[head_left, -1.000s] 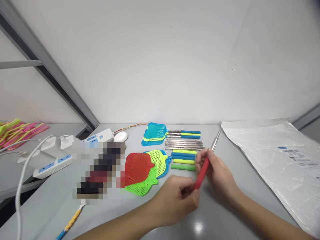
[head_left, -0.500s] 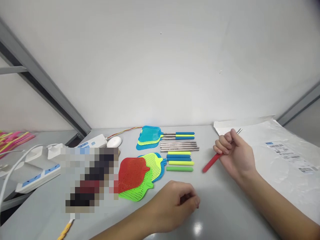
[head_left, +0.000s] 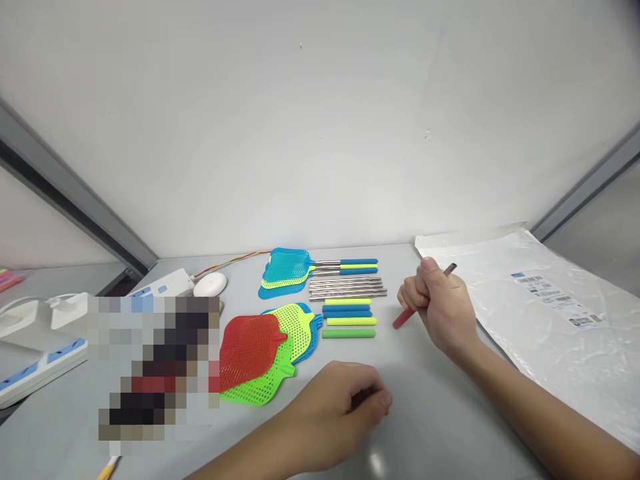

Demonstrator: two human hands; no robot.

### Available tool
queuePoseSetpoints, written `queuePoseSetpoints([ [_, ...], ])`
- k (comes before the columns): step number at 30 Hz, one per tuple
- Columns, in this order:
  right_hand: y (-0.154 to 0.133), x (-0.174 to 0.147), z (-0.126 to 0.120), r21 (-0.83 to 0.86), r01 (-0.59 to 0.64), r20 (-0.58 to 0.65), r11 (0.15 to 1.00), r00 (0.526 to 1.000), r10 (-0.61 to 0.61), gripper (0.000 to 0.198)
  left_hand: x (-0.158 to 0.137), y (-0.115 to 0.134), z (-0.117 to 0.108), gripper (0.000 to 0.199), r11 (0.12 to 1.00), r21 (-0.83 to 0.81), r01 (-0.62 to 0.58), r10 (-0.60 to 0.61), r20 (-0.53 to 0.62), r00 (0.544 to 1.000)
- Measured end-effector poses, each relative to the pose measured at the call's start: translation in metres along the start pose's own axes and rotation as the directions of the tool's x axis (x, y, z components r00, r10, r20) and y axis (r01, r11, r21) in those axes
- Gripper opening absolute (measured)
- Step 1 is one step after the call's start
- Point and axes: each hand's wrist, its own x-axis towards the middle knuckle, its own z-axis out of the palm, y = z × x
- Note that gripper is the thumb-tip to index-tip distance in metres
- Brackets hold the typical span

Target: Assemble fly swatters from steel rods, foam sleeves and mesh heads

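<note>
My right hand (head_left: pixel 440 303) is wrapped round a red fly swatter handle (head_left: pixel 403 318) fitted with a metal rod, whose end sticks out above the thumb. My left hand (head_left: pixel 353 407) rests low over the table, fingers curled towards the thumb, with nothing visible in it. Left of it lie loose swatter heads: red (head_left: pixel 253 347), green (head_left: pixel 263 387), yellow (head_left: pixel 299 327) and blue (head_left: pixel 317 330). Beyond it sit several loose handles, among them a green one (head_left: pixel 349 333), and a row of metal rods (head_left: pixel 345 289). Swatters with handles attached (head_left: pixel 287 267) lie at the back.
On the right a white plastic mailing bag (head_left: pixel 530 333) with a label covers the table. A power strip (head_left: pixel 170 287) with white plugs and a round white object (head_left: pixel 210 285) stand on the left, beside a pixelated patch. A wall rises behind.
My right hand has turned and moved slightly left with the red handle, so less of the handle shows below the fist. My left hand stays curled. The camera view has shifted a little.
</note>
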Motion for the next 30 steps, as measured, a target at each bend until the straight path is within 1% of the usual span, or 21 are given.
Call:
queuePoseSetpoints([
  [7,0.003,0.006,0.0,-0.119,0.017,0.067,0.993,0.998,-0.009,0.057,0.0,0.002,-0.001,0.027,1.0,-0.021,0.017,-0.017,-0.004,1.0],
  [11,0.005,0.005,-0.001,-0.152,0.012,0.095,0.988,0.995,0.003,0.056,0.0,0.003,-0.002,0.028,0.999,-0.021,0.03,-0.03,-0.001,1.0],
  [17,0.005,0.005,-0.001,-0.159,-0.018,0.087,0.987,0.996,0.032,0.056,0.001,0.003,-0.002,0.028,0.999,-0.028,0.019,-0.019,-0.01,1.0],
  [21,0.006,0.006,-0.001,-0.175,-0.016,0.099,0.984,0.994,0.034,0.057,0.001,0.002,-0.003,0.027,0.999,-0.044,-0.001,0.0,-0.003,1.0],
  [30,0.011,0.002,-0.002,-0.124,-0.004,0.1,0.992,0.995,0.017,0.053,-0.002,0.001,-0.001,0.025,0.994,-0.068,-0.082,0.078,-0.052,0.996],
])
